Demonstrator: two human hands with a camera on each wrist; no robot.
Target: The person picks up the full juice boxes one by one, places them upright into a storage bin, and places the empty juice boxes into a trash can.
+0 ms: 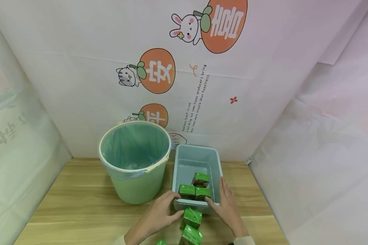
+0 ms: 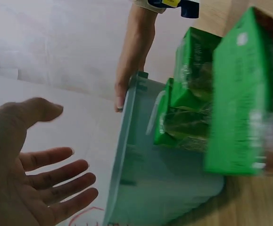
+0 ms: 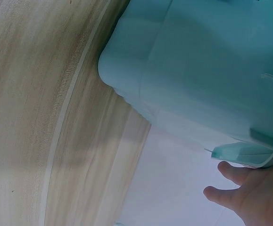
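A light blue plastic bin (image 1: 197, 154) stands on the table with three small green cartons (image 1: 187, 191) inside, toward its near end. My left hand (image 1: 159, 212) is at the bin's near left corner, fingertips by the rim, thumb apart from the fingers and nothing held. In the left wrist view that hand (image 2: 42, 174) shows its fingers spread and loose. My right hand (image 1: 228, 206) rests at the near right corner, fingers along the right rim and thumb over the front rim. In the right wrist view its fingers (image 3: 221, 195) reach past the rim. More green cartons (image 1: 192, 234) stand before the bin.
A pale green bucket (image 1: 138, 187) with a liner bag stands left of the bin. Part of another green carton (image 1: 161, 242) shows at the bottom edge. White printed cloth (image 1: 104, 85) walls the wooden table (image 1: 73, 204) at the back and sides.
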